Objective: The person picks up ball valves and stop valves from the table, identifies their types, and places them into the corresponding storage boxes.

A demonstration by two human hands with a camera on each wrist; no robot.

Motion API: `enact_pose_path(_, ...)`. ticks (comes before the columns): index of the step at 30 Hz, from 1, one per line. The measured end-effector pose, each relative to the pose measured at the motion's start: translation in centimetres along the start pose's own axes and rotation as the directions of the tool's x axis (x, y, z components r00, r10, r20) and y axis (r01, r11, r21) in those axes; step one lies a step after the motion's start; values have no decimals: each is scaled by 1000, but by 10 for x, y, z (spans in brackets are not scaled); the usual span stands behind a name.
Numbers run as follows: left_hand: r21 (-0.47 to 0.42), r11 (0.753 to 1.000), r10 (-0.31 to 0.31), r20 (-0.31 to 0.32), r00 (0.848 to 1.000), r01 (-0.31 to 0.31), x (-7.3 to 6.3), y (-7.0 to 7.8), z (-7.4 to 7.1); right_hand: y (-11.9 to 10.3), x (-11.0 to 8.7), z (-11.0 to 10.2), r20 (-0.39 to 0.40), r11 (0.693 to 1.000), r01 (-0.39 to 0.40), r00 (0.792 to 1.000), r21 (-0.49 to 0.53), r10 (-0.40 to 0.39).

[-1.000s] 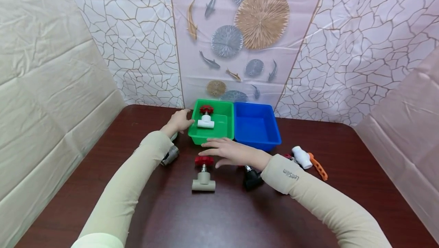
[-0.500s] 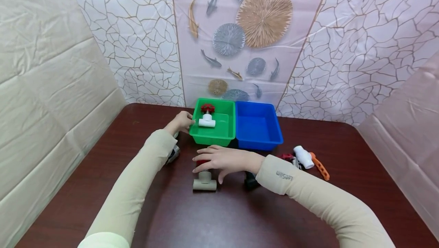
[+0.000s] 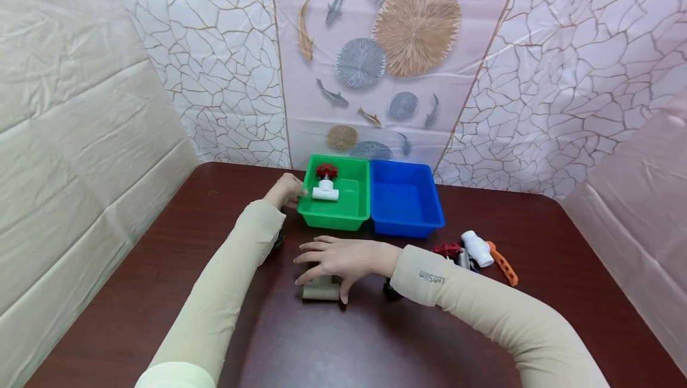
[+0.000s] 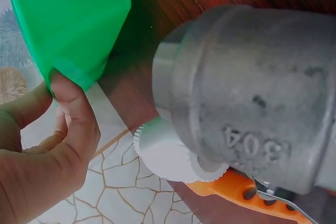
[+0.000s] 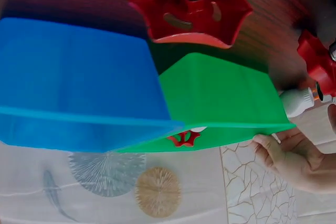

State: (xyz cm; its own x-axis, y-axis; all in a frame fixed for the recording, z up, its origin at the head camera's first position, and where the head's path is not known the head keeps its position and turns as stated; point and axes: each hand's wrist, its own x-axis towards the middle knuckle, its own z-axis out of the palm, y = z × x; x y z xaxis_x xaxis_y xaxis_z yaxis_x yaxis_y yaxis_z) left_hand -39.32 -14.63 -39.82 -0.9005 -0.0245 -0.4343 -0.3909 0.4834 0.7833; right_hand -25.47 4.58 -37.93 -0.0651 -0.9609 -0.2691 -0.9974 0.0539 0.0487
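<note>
My left hand (image 3: 287,190) pinches the left rim of the green bin (image 3: 335,222) between thumb and fingers, as the left wrist view (image 4: 68,114) also shows of that hand. Inside this bin lies a white tee valve (image 3: 325,194) with a red handwheel. My right hand (image 3: 343,258) spreads its fingers over a beige tee valve (image 3: 321,293). The hand covers the top of that valve in the head view. At the right edge of the right wrist view, one fingertip shows near a red handwheel (image 5: 317,66).
A blue bin (image 3: 408,229) stands against the green one. A metal valve marked 304 (image 4: 257,98) lies near my left wrist, with a white piece and an orange handle behind it. Right of the bins are a white valve (image 3: 477,249), an orange handle (image 3: 503,266) and a red handwheel (image 3: 447,250).
My left hand has closed its thumb and fingers on the green bin's rim. My right hand has moved left and nearer, now over the beige valve. The bins look unmoved.
</note>
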Motion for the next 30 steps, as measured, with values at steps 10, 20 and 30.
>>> enact_pose_path(10, 25, 999, -32, -53, 998, 33, -36, 15, 1, 1, 11, 1, 20, 995, 47, 999, -85, -45)
enact_pose_path(20, 35, 999, -32, -73, 997, 35, -38, 15, 3, -6, 16, -3, 126, 966, 63, 992, -249, -32)
enact_pose_path(30, 64, 996, -55, -93, 994, 61, -30, 16, 5, -7, 18, -4, 144, 953, 71, 989, -295, -29)
